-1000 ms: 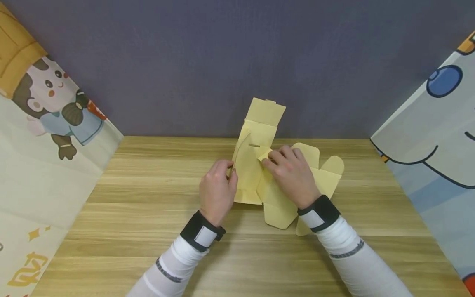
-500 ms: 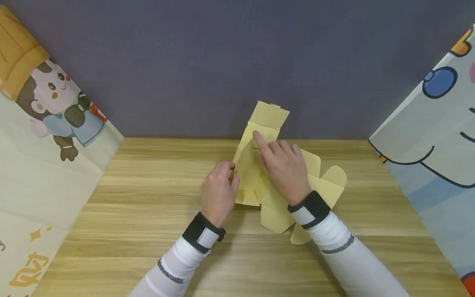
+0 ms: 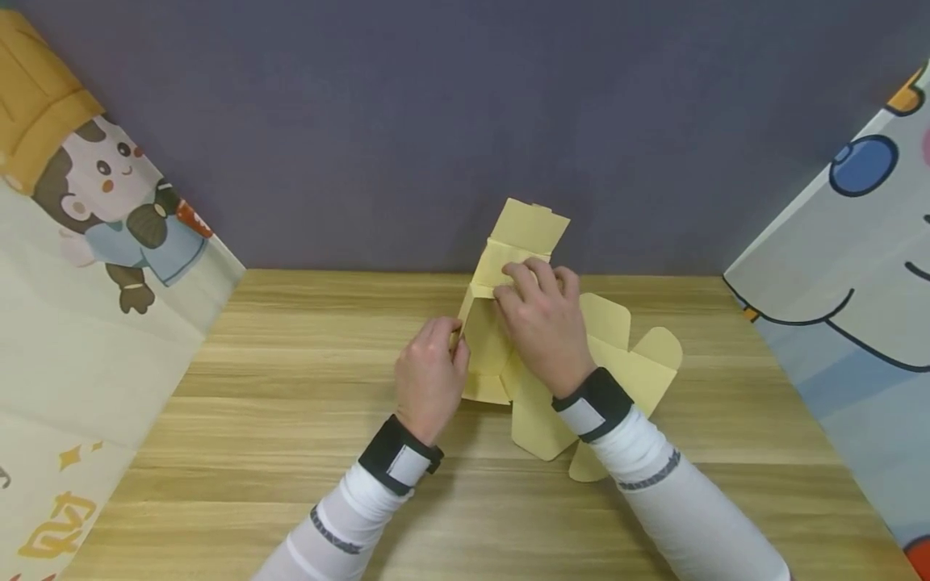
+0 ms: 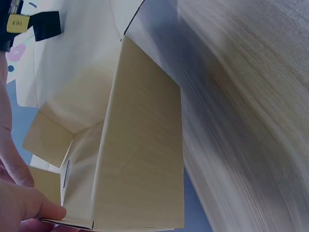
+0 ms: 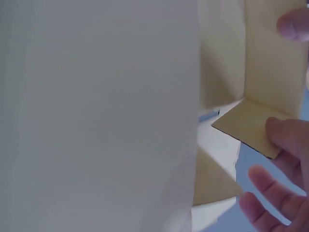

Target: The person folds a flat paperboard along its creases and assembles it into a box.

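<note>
A pale yellow cardboard box [image 3: 485,343], partly folded up, lies with its far lid panel raised and other panels spread flat to the right. My left hand [image 3: 432,371] pinches the upper edge of its left side panel [image 4: 140,140], which stands upright. Over the far part of the box, my right hand [image 3: 548,327] has its thumb and fingers on a small end flap [image 5: 244,126] that juts inward from that panel. The right wrist view shows the thumb on this flap, with the other fingers bent below. My right hand hides part of the box's middle.
The box lies on a wood-grain table [image 3: 305,363]. A dark grey wall [image 3: 363,137] stands behind it. Printed cartoon panels flank the table, one at left [image 3: 87,339] and one at right [image 3: 857,307]. Unfolded flaps [image 3: 632,367] extend rightward beneath my right arm.
My right hand has shifted left and away from me, from the right panel's corner to the small far flap, which is now bent inward. My left hand stays on the side panel.
</note>
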A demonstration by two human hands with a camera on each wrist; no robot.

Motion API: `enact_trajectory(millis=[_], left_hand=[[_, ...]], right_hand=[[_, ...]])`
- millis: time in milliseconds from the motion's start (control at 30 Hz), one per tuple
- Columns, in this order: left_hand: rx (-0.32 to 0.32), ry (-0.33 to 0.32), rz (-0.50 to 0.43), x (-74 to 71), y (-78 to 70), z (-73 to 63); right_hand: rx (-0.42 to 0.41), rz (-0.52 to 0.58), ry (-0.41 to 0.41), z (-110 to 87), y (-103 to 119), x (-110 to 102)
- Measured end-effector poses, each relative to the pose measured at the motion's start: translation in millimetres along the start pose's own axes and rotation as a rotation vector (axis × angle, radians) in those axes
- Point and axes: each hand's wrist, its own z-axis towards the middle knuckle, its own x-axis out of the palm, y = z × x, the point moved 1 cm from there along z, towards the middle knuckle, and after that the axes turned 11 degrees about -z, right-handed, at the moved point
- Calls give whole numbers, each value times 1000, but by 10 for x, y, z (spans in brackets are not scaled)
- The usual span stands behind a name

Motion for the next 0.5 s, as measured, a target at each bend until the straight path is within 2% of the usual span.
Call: enact_trajectory(millis=[167, 400, 500], left_hand=[[7, -2, 3, 2, -24, 0], [31, 1, 9, 12, -72, -15], [33, 5, 11, 12, -86, -21]], right_hand=[[56, 139, 56, -57, 64, 3], [229, 329, 131, -86, 150, 19], [258, 374, 146, -100, 161, 17]])
